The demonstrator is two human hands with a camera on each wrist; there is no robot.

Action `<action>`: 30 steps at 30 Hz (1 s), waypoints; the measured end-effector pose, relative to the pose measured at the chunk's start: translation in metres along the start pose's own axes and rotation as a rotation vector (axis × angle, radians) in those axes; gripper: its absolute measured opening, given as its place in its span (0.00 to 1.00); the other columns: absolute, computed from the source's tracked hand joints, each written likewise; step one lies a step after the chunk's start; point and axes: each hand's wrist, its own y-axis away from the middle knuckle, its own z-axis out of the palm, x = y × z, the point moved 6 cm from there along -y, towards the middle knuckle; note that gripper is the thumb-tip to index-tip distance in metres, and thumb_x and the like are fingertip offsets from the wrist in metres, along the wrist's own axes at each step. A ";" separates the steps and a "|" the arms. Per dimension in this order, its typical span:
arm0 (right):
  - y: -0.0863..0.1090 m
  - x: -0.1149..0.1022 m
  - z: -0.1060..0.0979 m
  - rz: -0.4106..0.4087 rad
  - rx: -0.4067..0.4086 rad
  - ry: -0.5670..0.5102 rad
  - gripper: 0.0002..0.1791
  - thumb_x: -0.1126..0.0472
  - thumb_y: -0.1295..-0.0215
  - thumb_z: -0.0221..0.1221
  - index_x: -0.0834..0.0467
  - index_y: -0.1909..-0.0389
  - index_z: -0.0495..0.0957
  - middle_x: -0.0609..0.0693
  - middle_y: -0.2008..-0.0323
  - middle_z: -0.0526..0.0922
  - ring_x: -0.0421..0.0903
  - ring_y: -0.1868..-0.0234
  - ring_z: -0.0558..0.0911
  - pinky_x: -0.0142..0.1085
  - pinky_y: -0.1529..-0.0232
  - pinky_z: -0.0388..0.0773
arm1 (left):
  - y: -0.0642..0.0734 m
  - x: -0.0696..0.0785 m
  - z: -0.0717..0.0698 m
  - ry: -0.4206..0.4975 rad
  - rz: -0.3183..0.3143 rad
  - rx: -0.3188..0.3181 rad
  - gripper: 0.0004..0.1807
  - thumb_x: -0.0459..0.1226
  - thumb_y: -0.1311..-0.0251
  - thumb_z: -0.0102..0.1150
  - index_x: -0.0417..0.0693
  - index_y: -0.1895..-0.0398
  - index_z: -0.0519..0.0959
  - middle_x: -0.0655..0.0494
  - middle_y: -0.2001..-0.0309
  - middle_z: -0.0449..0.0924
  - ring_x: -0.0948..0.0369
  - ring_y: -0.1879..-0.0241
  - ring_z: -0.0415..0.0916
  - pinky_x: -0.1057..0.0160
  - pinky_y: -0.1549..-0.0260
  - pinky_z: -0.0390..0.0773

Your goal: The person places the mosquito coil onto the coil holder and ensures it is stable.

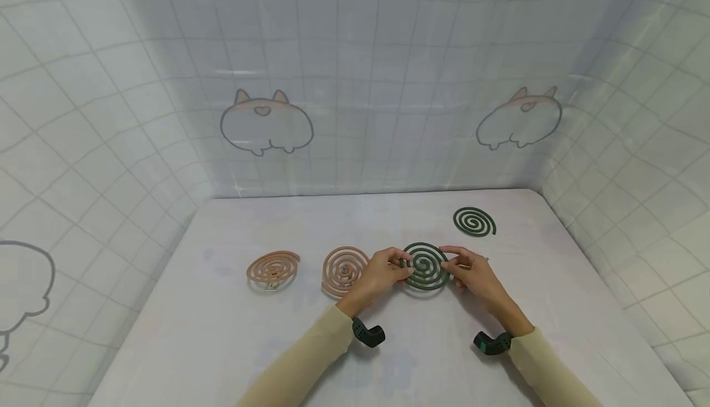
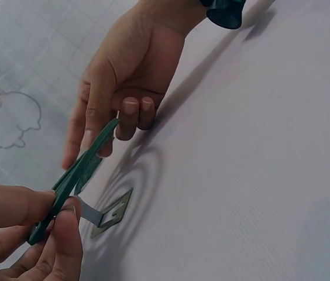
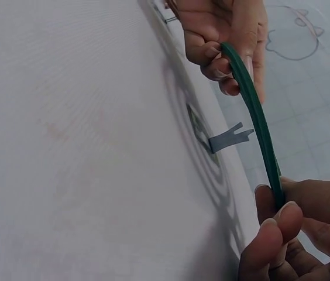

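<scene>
While in pinching hands (image 1: 383, 271) (image 1: 475, 276), green coil (image 1: 423, 264)

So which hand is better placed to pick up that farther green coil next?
Probably the right hand: the farther green coil lies beyond it, while the left hand is farther off, across the held green coil. Both hands pinch that coil, so the right would first need freeing.

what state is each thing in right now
Held green coil: off the table
Left hand: pinching that coil
Right hand: pinching that coil
Metal stand: on table, prong up
Far green coil: flat on table
Left brown coil: tilted, raised off table
Right brown coil: partly hidden by left hand
</scene>
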 end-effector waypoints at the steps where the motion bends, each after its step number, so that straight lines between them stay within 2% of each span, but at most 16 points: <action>1: 0.000 0.001 0.000 0.003 -0.005 -0.001 0.23 0.58 0.27 0.64 0.53 0.33 0.76 0.56 0.60 0.81 0.43 0.76 0.72 0.34 0.76 0.75 | 0.000 0.000 0.000 -0.007 0.000 0.000 0.14 0.33 0.34 0.69 0.43 0.47 0.82 0.51 0.59 0.80 0.55 0.67 0.84 0.58 0.64 0.83; 6: 0.000 0.002 0.002 0.005 -0.016 -0.004 0.23 0.59 0.27 0.64 0.54 0.33 0.76 0.57 0.61 0.81 0.43 0.76 0.72 0.34 0.77 0.75 | 0.000 -0.001 0.000 -0.029 -0.006 0.000 0.14 0.34 0.34 0.69 0.44 0.48 0.83 0.51 0.61 0.82 0.53 0.68 0.85 0.56 0.63 0.83; 11: 0.000 0.000 0.002 -0.010 -0.006 -0.006 0.23 0.59 0.27 0.64 0.53 0.34 0.76 0.57 0.60 0.81 0.43 0.76 0.72 0.34 0.77 0.76 | 0.001 -0.001 -0.001 -0.022 0.015 -0.001 0.14 0.33 0.34 0.69 0.43 0.47 0.82 0.50 0.60 0.82 0.52 0.67 0.84 0.55 0.61 0.83; 19: 0.001 0.000 0.004 -0.011 -0.004 0.019 0.23 0.60 0.28 0.65 0.53 0.34 0.77 0.56 0.62 0.82 0.42 0.77 0.72 0.34 0.77 0.75 | 0.002 -0.003 -0.003 -0.019 0.004 0.004 0.14 0.33 0.34 0.69 0.42 0.47 0.82 0.50 0.61 0.81 0.52 0.69 0.84 0.56 0.64 0.82; 26: 0.001 0.000 0.004 -0.025 -0.015 0.007 0.23 0.59 0.28 0.65 0.52 0.34 0.76 0.58 0.60 0.81 0.43 0.76 0.73 0.34 0.77 0.76 | 0.004 0.001 -0.002 -0.025 0.017 0.004 0.14 0.32 0.34 0.68 0.42 0.47 0.82 0.50 0.61 0.81 0.50 0.68 0.84 0.55 0.62 0.82; 30: 0.002 -0.001 0.005 -0.030 -0.013 -0.003 0.23 0.61 0.28 0.65 0.53 0.34 0.77 0.57 0.61 0.81 0.43 0.77 0.72 0.33 0.77 0.75 | 0.006 -0.001 -0.003 -0.029 0.015 0.007 0.13 0.32 0.34 0.68 0.42 0.47 0.82 0.50 0.62 0.81 0.51 0.68 0.84 0.58 0.65 0.81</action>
